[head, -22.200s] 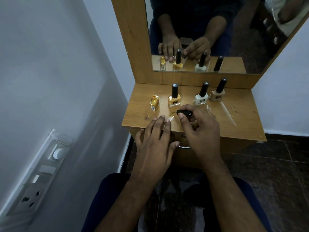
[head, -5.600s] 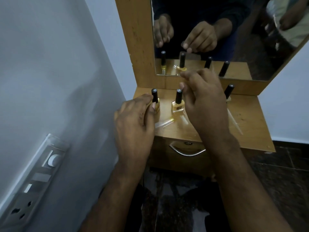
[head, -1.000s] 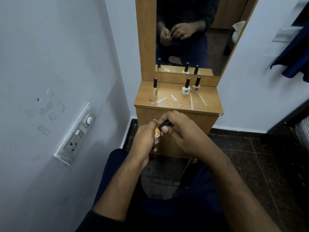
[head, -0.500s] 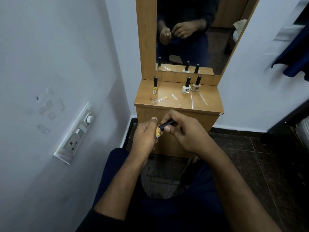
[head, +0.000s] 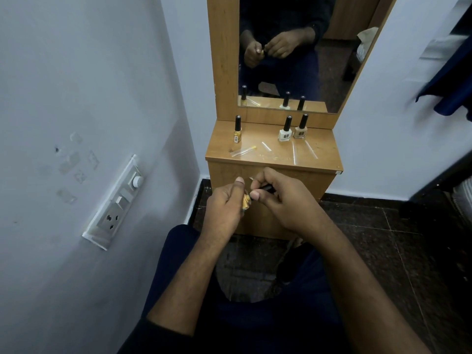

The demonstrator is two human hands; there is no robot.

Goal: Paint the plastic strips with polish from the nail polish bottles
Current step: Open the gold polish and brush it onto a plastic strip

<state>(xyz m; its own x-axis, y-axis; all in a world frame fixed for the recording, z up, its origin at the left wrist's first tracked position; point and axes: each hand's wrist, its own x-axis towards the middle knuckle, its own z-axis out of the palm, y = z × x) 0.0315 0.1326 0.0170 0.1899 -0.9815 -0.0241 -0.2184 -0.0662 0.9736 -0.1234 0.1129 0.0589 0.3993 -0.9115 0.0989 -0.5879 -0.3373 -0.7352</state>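
Note:
My left hand (head: 224, 210) grips a small yellow nail polish bottle (head: 245, 202) in front of the cabinet, well below its top. My right hand (head: 283, 198) pinches the bottle's black cap (head: 267, 187), tilted to the right at the bottle's neck; I cannot tell whether it is off. On the wooden cabinet top (head: 321, 149) stand a gold bottle (head: 237, 130) at the left, a white bottle (head: 285, 130) and a beige bottle (head: 301, 127). Several clear plastic strips lie there; one (head: 242, 151) has a yellow tip, others (head: 294, 156) are bare.
A mirror (head: 293, 52) in a wooden frame rises behind the bottles and reflects my hands. A white wall with a switch and socket panel (head: 115, 203) is close on the left. Dark tiled floor (head: 383, 238) lies to the right, dark cloth (head: 452, 80) hangs at far right.
Earlier I painted a strip at the cabinet top, then pulled back with the yellow bottle. Over the last second my hands rose slightly, and my right fingers shifted on the cap.

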